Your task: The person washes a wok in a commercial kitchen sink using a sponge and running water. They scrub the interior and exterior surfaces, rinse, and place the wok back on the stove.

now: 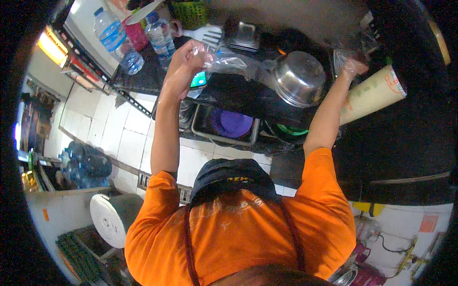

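My left hand (189, 56) is closed on a thin clear plastic sheet or bag (230, 63), which stretches rightward over the dark counter towards a shiny round steel bowl or pot (300, 78). Clear plastic also covers part of my right hand (351, 67), beyond the steel vessel; blur hides how its fingers stand. Just below that hand lies a pale roll (375, 93) with printed marks. A phone (199, 80) with a lit screen is beside my left wrist. Behind my left hand is a white slotted utensil (208, 35).
Two plastic water bottles (116, 39) (159, 35) and a pink container (136, 35) stand at the back left. A metal holder (245, 35) is farther back. Below the counter, a grey tray (257, 131) holds purple plates (232, 122). A white-lidded bin (107, 221) stands at the lower left.
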Tool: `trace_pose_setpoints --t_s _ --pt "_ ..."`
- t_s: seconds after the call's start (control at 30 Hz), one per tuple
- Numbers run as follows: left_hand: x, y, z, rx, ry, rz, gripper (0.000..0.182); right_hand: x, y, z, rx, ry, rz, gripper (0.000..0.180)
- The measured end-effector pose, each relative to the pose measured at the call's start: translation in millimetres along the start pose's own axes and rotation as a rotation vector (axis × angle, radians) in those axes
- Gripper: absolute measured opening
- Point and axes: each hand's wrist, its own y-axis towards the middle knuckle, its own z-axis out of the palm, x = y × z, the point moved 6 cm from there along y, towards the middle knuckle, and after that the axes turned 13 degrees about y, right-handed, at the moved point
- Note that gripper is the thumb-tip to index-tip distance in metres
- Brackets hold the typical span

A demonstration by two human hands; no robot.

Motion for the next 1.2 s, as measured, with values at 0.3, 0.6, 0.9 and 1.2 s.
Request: trace_pose_setpoints --t_s 0.3,0.6,0.9,1.2 --pt "8 -70 -31 0.14 -0.032 -0.004 0.029 138 -255 79 0.943 0.584 0.1 0.072" --pt "13 -149 -99 0.12 0.021 -0.045 0.046 144 -424 123 2.197 0.457 0.538 0.046" --pt "30 -207 -140 -0.117 0.108 -0.192 0.042 143 -429 150 2.069 0.304 0.189 0.023" --pt "70 -216 -160 -0.485 0.399 -0.372 0.006 131 -442 175 1.898 0.151 0.047 0.03"
